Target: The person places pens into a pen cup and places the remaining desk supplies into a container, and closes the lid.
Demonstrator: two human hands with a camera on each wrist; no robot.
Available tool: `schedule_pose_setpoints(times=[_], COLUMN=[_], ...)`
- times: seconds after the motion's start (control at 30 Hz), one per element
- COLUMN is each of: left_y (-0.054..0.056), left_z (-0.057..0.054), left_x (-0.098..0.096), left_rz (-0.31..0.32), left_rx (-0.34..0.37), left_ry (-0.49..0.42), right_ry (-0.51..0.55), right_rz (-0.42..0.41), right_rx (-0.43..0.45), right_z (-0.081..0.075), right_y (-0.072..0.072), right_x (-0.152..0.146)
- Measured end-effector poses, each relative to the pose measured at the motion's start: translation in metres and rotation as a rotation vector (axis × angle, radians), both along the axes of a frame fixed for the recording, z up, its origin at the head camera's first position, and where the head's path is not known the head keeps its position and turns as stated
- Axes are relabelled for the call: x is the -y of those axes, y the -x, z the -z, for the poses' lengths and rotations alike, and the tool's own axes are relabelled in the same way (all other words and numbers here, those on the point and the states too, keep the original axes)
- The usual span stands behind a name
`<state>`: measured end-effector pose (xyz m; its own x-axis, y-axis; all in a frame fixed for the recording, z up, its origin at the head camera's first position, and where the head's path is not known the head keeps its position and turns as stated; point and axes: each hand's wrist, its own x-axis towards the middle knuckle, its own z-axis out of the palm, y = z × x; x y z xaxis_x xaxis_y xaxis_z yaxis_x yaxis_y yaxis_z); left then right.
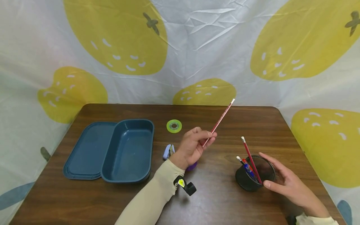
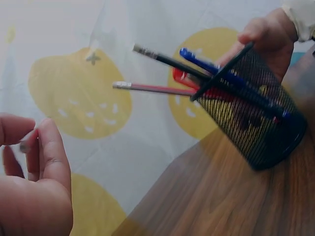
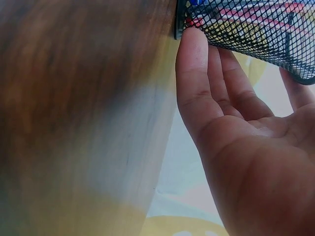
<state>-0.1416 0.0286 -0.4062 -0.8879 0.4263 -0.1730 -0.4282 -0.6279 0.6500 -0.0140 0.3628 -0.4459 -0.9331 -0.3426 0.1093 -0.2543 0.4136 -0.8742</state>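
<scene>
Between thumb and fingers, my left hand (image 1: 194,145) pinches a red-patterned pencil (image 1: 222,118) that slants up to the right, its white eraser end highest. In the left wrist view only a small end of that pencil (image 2: 24,146) shows at the fingers. A black mesh pen cup (image 1: 247,184) stands on the table at the right. Thumb and fingers of my right hand (image 1: 292,181) hold it around its right side. Inside the cup are a red pencil (image 1: 249,154), a dark pencil (image 2: 165,60), a blue pen (image 2: 199,61) and something red.
On the left, a blue rectangular container (image 1: 127,153) overlaps its flat lid (image 1: 87,153). A green tape roll (image 1: 168,126) lies at the table's middle back. Nearer, a lavender stapler (image 1: 167,152) and a purple object (image 1: 192,167) are partly hidden by my left hand.
</scene>
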Motion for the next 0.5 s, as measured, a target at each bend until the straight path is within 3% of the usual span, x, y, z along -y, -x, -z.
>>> schedule_pose_setpoints(times=[0.3, 0.5], left_y=[-0.014, -0.025], left_z=[-0.006, -0.012], left_x=[-0.001, 0.002], left_rz=[0.083, 0.176], left_rx=[-0.088, -0.184], left_ry=[-0.024, 0.009], right_ry=[0.007, 0.009], right_rz=[-0.009, -0.010], right_rx=[-0.008, -0.004], right_z=[0.001, 0.002], right_y=[-0.001, -0.003], right_x=[-0.001, -0.001])
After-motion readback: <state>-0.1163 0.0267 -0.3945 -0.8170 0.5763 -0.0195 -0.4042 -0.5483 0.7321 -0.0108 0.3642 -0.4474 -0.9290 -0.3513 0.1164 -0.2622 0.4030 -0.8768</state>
